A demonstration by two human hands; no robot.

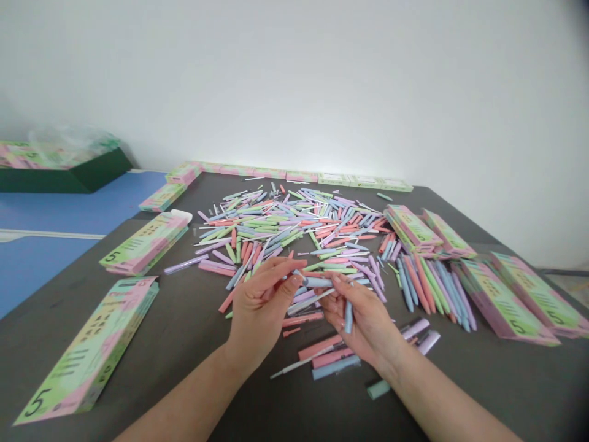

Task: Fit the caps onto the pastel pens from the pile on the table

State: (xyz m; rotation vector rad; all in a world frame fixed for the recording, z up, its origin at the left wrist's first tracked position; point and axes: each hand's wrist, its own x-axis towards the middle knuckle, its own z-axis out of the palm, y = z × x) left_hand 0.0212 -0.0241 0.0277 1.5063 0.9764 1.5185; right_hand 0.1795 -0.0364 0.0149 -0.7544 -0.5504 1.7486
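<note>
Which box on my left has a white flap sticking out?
The second box from the front, just beyond the nearest box; only it shows a white flap.

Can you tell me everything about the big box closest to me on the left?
The box is long and thin and looks like card. It's light green and pink, with a big black 5 at the near end, a row of dark lines, and dark writing too small to read. It lies flat and slanted on the dark table. Neither the left hand nor the right hand touches it. I can't tell what's inside.
</note>
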